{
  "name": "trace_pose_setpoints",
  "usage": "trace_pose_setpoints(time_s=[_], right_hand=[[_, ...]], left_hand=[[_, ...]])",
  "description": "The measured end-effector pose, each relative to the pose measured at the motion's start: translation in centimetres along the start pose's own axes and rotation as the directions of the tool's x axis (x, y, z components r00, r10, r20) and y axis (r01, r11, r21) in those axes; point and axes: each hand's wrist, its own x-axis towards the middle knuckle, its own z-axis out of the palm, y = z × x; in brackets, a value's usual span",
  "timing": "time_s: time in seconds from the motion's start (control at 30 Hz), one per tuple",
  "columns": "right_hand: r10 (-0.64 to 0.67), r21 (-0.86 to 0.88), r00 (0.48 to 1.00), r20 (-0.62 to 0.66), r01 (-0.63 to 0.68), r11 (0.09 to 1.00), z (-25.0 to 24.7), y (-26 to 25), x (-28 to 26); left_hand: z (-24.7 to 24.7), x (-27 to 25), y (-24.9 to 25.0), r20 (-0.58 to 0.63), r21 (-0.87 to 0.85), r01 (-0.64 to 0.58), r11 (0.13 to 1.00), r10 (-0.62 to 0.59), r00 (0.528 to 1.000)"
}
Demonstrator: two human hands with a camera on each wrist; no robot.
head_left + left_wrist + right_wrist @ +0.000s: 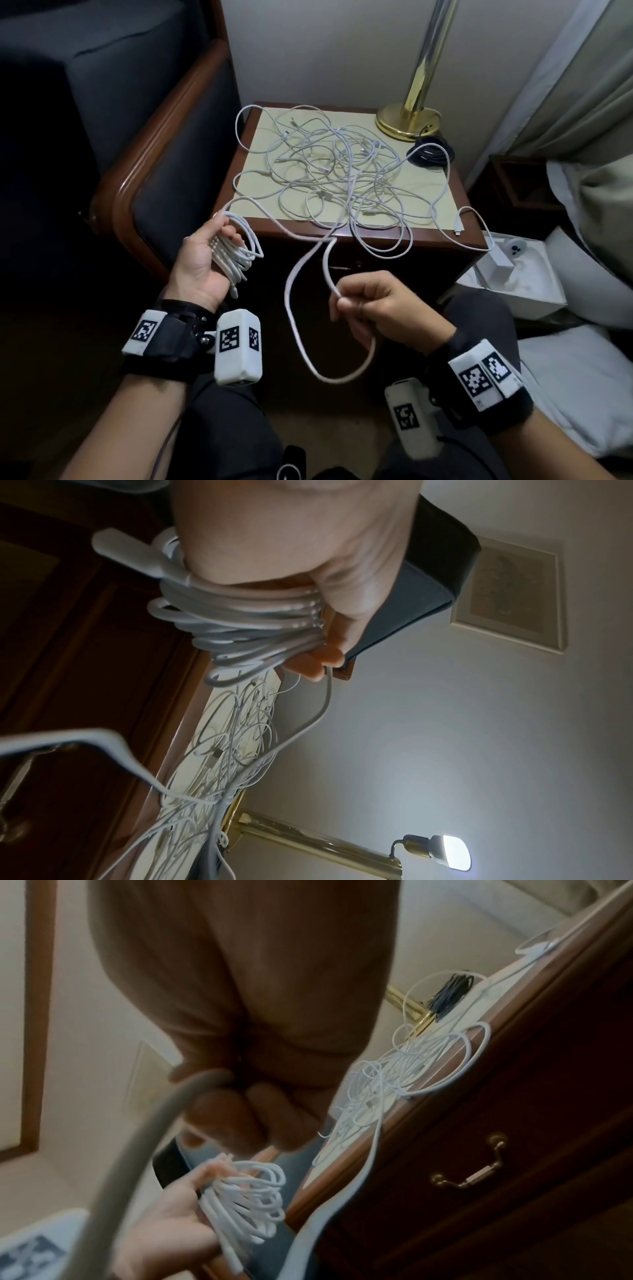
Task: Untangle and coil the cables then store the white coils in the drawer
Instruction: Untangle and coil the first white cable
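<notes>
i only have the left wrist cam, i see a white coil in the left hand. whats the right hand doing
Observer: The right hand pinches a loose stretch of the same white cable, which hangs in a loop below it.
Operator: drawer open yet
Observer: No, the drawer is closed, as the right wrist view shows.
Operator: any black cable around
Observer: Yes, a black coil lies beside the lamp base.

A half-wound white coil (pixel 236 253) trails one loose strand to the tangled white cables (pixel 335 171) heaped on the table (pixel 442 209).
</notes>
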Motion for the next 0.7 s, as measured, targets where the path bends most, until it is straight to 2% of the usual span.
trace_pose_setpoints(time_s=[0.03,0.1,0.2,0.33,0.43,0.47,0.53,0.6,0.7], right_hand=[[0.059,-0.094,0.998,0.008,-0.058,0.994,0.0,0.6,0.1],[0.155,-0.224,0.984,-0.09,-0.172,0.959,-0.2,1.8,0.5],[0.209,-0.267,0.95,-0.233,-0.27,0.925,-1.0,3.3,1.0],[0.287,-0.322,0.92,-0.267,-0.366,0.873,-1.5,4.2,1.0],[0.303,-0.34,0.865,-0.4,-0.447,0.827,-1.5,4.8,1.0],[0.271,-0.332,0.855,-0.442,-0.436,0.836,-1.4,4.9,1.0],[0.15,-0.317,0.872,-0.466,-0.322,0.892,-1.0,4.7,1.1],[0.014,-0.303,0.913,-0.409,-0.15,0.941,-0.6,4.4,1.0],[-0.068,-0.198,0.968,-0.241,0.019,0.98,0.2,4.3,1.4]], left_hand=[[0.0,0.0,0.0,0.004,0.004,-0.001,1.0,0.001,1.0],[-0.1,0.1,0.0,0.01,0.019,-0.009,1.0,0.008,1.0],[-0.2,0.0,-0.1,0.034,0.074,-0.017,0.997,0.014,0.999],[0.1,-0.7,-0.7,0.097,0.151,-0.002,0.989,-0.012,0.995],[1.0,-1.8,-0.7,0.199,0.292,0.029,0.956,-0.09,0.976],[1.2,-2.1,-0.8,0.239,0.373,0.029,0.927,-0.126,0.963],[1.8,-2.9,-0.9,0.312,0.564,0.001,0.826,-0.215,0.925],[2.6,-3.8,-1.4,0.373,0.698,-0.044,0.715,-0.31,0.875],[3.5,-4.9,-2.4,0.43,0.733,-0.022,0.68,-0.438,0.789]])
